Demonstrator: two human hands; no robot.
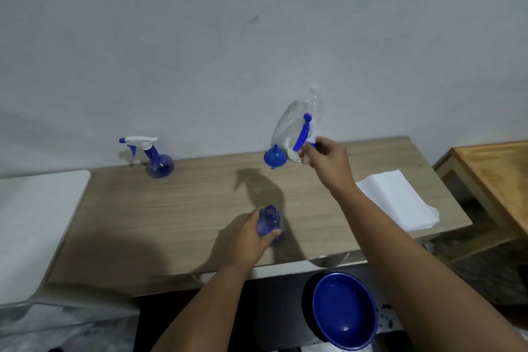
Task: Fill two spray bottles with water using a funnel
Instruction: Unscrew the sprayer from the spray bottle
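My left hand (251,237) grips an uncapped blue spray bottle (270,224) standing near the front of the wooden table (185,208). My right hand (325,157) holds that bottle's blue and white spray head (304,133) up in the air at the back of the table. Just behind it stands a clear plastic water bottle (294,120). A blue funnel (275,156) lies upside down beside the clear bottle. A second blue spray bottle (158,161) with its spray head on stands at the back left.
A folded white cloth (400,200) lies on the table's right side. A blue bowl (343,308) sits below the table's front edge. A white surface (34,223) adjoins on the left, a wooden table (491,180) on the right. A grey wall rises behind.
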